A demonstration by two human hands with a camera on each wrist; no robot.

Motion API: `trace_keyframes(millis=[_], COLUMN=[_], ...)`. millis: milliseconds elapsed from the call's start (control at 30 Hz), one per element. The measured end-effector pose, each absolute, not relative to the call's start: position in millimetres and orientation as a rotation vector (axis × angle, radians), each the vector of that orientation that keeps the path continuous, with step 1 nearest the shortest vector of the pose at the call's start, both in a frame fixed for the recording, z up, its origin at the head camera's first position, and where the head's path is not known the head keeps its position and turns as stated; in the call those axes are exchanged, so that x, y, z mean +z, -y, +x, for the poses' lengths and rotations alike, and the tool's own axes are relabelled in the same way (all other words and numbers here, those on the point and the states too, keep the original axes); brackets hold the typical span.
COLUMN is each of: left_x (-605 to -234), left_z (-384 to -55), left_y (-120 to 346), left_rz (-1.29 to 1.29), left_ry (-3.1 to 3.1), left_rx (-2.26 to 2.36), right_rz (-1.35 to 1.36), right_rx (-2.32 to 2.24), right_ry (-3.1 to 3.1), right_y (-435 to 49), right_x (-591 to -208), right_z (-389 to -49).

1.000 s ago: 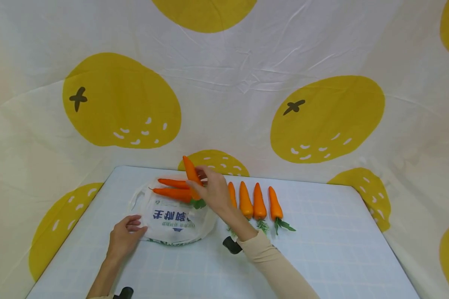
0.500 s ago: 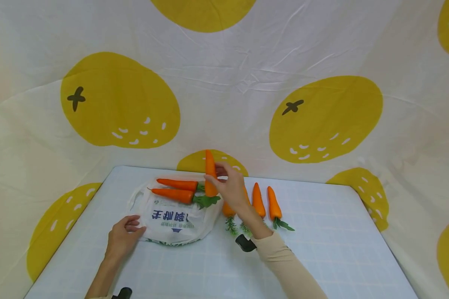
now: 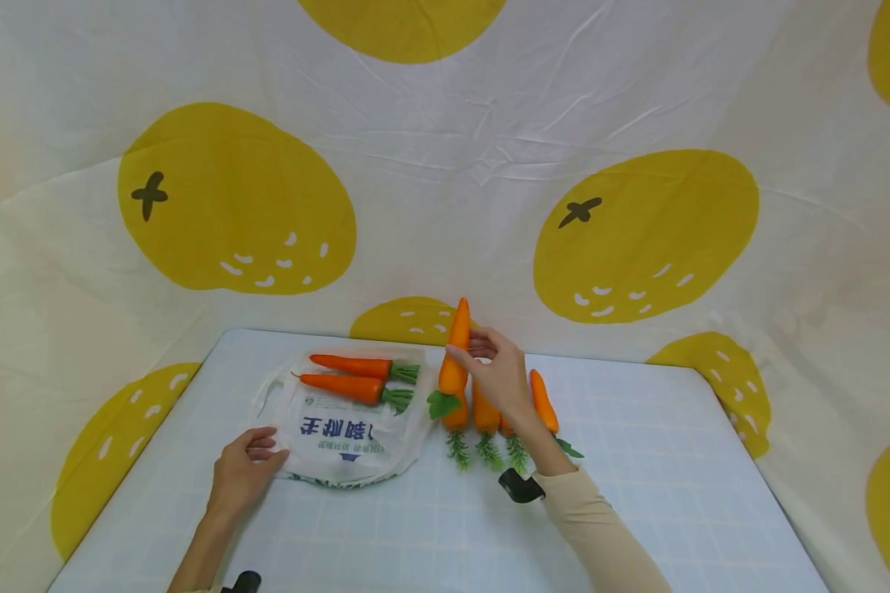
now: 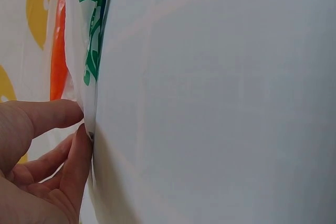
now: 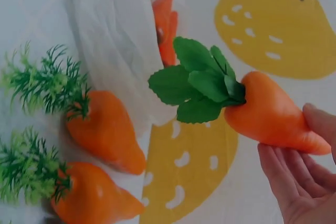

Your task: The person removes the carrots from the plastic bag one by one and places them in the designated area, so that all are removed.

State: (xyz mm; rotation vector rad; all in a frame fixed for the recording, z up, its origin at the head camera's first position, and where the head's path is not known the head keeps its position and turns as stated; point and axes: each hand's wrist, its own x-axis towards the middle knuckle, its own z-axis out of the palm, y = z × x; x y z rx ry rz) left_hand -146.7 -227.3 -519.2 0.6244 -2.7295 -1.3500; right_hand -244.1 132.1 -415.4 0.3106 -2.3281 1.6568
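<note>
right hand (image 3: 501,377), fingers gripping a carrot (image 3: 453,380), moves off the bag (image 3: 347,445) pinched by left hand (image 3: 245,469), leaving the carrot row (image 3: 485,417) nearest its fingers.

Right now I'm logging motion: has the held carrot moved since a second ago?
Yes: the held carrot moved rightward across the yellow print behind it.

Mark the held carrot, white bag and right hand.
Held carrot (image 5: 269,113): right wrist view, middle of its orange body.
White bag (image 3: 319,458): head view, bare lower part, below the carrots lying on it.
Right hand (image 3: 503,375): head view, back of the hand.
</note>
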Motion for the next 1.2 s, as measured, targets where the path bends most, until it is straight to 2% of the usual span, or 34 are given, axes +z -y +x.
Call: trace_keyframes(millis=[633, 1200], left_x=[-515.7, -519.5], left_z=[-147.8, -150.5], left_y=[225.0, 225.6], left_rz=[0.667, 0.687], left_ry=[2.737, 2.732], left_rx=[-1.351, -1.354], right_rz=[0.016, -0.238], right_rx=[1.919, 1.856], right_ry=[2.344, 2.36], right_y=[-199.2, -261.9], right_x=[-428.1, -437.8], right_z=[-241.4, -238.9])
